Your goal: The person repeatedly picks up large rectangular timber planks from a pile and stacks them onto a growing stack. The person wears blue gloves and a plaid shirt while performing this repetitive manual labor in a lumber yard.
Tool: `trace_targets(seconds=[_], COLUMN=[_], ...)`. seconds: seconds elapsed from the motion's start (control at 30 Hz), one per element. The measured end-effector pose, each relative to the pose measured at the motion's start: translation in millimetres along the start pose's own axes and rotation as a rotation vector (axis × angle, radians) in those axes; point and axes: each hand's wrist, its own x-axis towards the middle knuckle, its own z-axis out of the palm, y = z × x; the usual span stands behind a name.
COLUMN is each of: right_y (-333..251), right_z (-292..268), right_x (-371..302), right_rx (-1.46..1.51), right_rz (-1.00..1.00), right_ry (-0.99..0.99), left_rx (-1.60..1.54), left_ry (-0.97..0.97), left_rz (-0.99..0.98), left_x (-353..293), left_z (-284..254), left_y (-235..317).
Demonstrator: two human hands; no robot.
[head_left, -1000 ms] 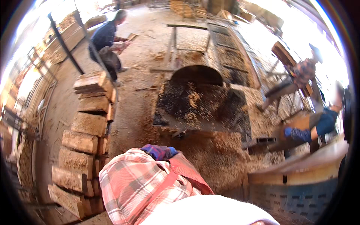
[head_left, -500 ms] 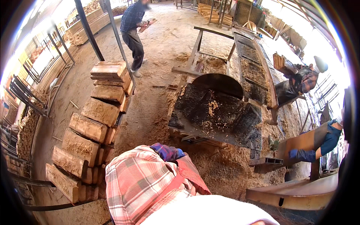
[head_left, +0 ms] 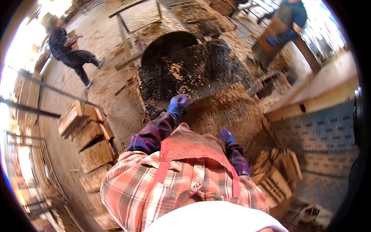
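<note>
Below the camera, the person's left hand in a blue glove [head_left: 177, 105] reaches forward at the near edge of a dark, sawdust-strewn machine bed with an arched black opening [head_left: 181, 73]; its grip looks curled, but whether it holds anything I cannot tell. The right hand in a blue glove [head_left: 227, 136] hangs lower, over a heap of pale sawdust [head_left: 228, 112] lying against the bed, its grip loosely closed and empty as far as shows. Both forearms wear dark plaid sleeves beneath a red-checked shirt. Left of the person stands a stack of rough wooden blocks [head_left: 87, 135]; to the right, a pile of split wood offcuts [head_left: 276, 174] lies beside a grey block wall [head_left: 320, 139]. Another person in dark clothes [head_left: 67, 50] walks at the far left, and a worker in blue gloves [head_left: 288, 23] handles a board at the upper right.
</note>
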Motion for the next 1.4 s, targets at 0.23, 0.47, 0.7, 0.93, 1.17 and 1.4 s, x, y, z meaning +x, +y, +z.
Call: trace_targets(seconds=[0.23,0.47,0.7,0.93,1.17,1.4], right_y=[-39,-150,-383,-594,-610,-584], right_z=[55,129,158,100,95,80], right_x=[-23,-57,-33,183,288,335], right_rx=[-0.001,-0.151,-0.233,-1.628,-0.710,-0.856], right_rz=[-0.117,-0.399,-0.919,-1.177,0.144,-0.587], right_ry=[-0.019,-0.024,-0.270,-0.184,-0.408,-0.584], left_rx=[-0.189,-0.122,-0.097,-0.339,-0.613,0.082], left_ry=[-0.187,-0.346,-0.356,-0.465,-0.482,-0.442], left_rz=[-0.327,-0.375,-0.328,-0.450,-0.724,-0.680], left_x=[31,59,129,223,256,270], left_z=[8,45,86,204,302,316], left_y=[4,10,8,43,58,109])
